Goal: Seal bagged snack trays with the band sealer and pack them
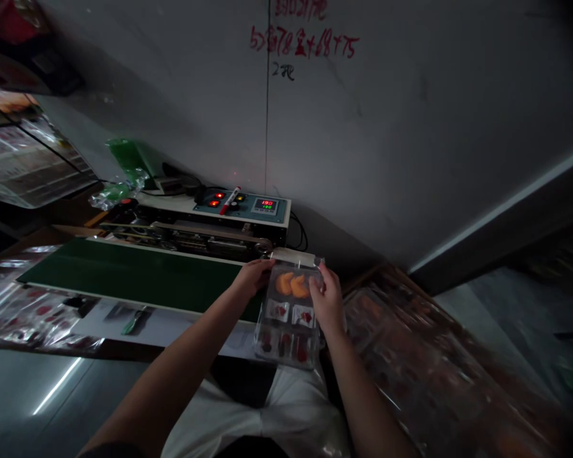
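Between my two hands is a clear plastic bag with a compartment tray (286,315) inside. Two orange crescent-shaped pieces lie in its top compartment, with small white packets and dark red pieces below them. My left hand (254,278) is closed on the bag's upper left corner, its fingertips partly hidden. My right hand (328,299) grips the upper right edge, thumb on the front. The bag's top edge is at the near right end of a band sealing machine (262,222), beside its rollers. A green conveyor belt (138,270) runs left from there.
A red-and-white marker (230,200) lies on the control panel, near a lit display (266,205). Many bagged trays (410,356) fill a box at the right. More shiny bags (38,312) lie left, under the belt. A wall (386,127) with handwriting stands behind the machine.
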`<move>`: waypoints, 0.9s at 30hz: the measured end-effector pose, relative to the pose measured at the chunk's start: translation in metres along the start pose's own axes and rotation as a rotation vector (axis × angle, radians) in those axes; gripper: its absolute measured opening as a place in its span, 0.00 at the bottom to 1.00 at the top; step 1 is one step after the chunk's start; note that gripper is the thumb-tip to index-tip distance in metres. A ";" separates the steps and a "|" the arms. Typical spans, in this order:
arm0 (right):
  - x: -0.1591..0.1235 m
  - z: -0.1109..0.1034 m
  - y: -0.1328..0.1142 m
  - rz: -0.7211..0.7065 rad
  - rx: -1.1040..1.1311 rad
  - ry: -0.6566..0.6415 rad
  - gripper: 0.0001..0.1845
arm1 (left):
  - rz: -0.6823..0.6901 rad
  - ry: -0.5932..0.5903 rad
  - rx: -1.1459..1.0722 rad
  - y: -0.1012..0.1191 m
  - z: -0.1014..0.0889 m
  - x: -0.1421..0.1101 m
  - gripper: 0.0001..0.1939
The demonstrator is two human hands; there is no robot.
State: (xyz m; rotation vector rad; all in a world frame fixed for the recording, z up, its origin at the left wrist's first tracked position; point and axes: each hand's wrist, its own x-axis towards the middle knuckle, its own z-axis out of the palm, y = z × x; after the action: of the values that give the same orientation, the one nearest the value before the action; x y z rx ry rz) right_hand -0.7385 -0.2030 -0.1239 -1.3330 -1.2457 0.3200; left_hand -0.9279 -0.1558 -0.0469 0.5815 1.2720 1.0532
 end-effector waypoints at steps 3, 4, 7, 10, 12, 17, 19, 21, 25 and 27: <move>0.000 0.011 0.002 0.014 -0.044 0.014 0.27 | 0.008 0.030 -0.001 0.004 0.000 0.005 0.13; 0.000 0.015 0.002 0.024 -0.044 0.029 0.27 | 0.013 0.039 0.001 0.005 -0.001 0.006 0.12; -0.001 0.027 0.003 0.064 -0.012 0.041 0.27 | 0.033 0.061 0.017 0.008 -0.005 0.009 0.10; -0.002 0.037 0.000 0.108 -0.011 0.012 0.28 | 0.063 0.080 0.031 0.010 -0.012 0.010 0.10; -0.003 0.042 -0.005 0.122 -0.024 0.010 0.27 | 0.084 0.096 0.036 0.011 -0.018 0.010 0.10; -0.008 0.059 -0.018 0.141 0.020 0.001 0.25 | 0.130 0.135 0.041 0.014 -0.032 0.009 0.11; -0.010 0.065 -0.021 0.139 0.039 0.000 0.25 | 0.148 0.157 0.043 0.015 -0.039 0.009 0.10; -0.010 0.070 -0.023 0.121 0.049 0.009 0.25 | 0.165 0.178 0.046 0.016 -0.044 0.008 0.10; -0.012 0.089 -0.030 0.120 0.087 0.008 0.23 | 0.190 0.215 0.052 0.026 -0.055 0.007 0.11; -0.016 0.104 -0.042 0.119 0.108 0.025 0.21 | 0.199 0.227 0.053 0.031 -0.063 0.003 0.11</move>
State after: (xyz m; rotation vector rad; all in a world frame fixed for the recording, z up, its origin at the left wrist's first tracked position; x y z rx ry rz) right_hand -0.8473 -0.1717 -0.1213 -1.3165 -1.1151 0.4475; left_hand -0.9970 -0.1511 -0.0378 0.6529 1.4650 1.2820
